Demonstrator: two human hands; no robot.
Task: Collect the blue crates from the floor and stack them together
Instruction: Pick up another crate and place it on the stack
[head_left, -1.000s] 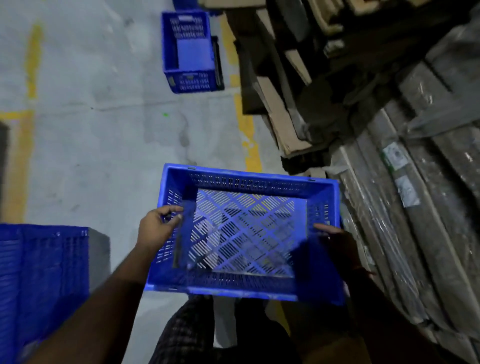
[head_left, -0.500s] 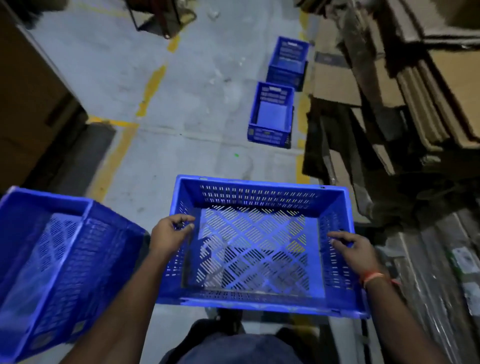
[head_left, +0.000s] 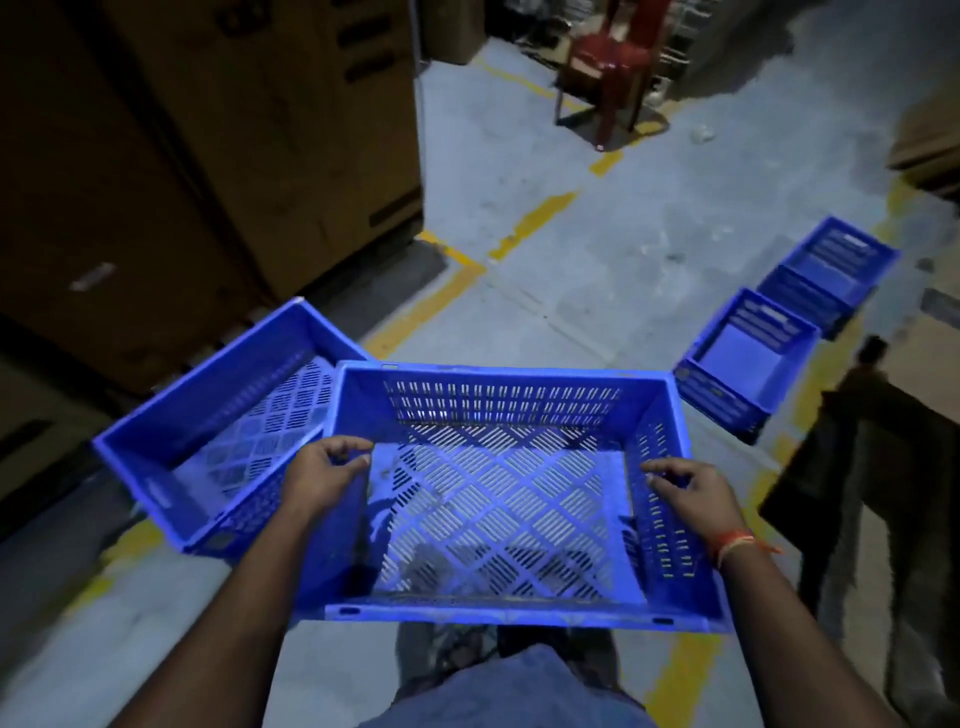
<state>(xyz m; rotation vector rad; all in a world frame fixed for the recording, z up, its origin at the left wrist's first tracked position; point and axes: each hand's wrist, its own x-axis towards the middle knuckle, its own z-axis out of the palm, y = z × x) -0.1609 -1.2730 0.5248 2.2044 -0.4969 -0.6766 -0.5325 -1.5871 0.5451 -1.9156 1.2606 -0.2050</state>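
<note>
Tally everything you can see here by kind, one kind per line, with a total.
Blue crates: 4 (held crate, crate on the left, near floor crate, far floor crate)
Red chairs: 1 (red chair)
Hands: 2 (left hand, right hand)
Total: 7

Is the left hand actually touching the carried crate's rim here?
Touching. In the head view the left hand curls its fingers over the left rim of the carried crate, with no gap between them.
</note>
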